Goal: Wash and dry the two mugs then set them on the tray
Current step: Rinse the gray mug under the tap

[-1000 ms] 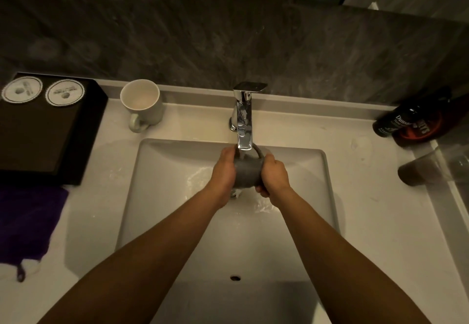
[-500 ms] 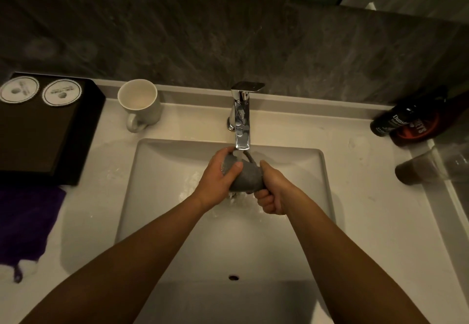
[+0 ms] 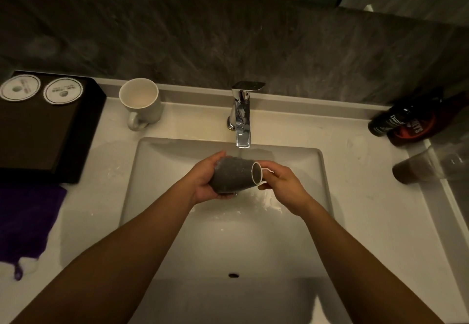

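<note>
Grey mug (image 3: 233,175), upright before, is now held sideways between the hands: base gripped in the curled left hand (image 3: 203,181), handle pinched by the right hand (image 3: 281,184).

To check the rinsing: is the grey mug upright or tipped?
Tipped: the grey mug lies on its side, mouth toward the right hand.

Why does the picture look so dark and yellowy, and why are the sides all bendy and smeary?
Head view: the light is dim and warm, so the white counter looks yellowish; head view: the wide lens bows the counter's back edge and smears the bottles at the right edge; head view: the shiny faucet catches glare, while the grey mug in the middle looks sharp.
</note>
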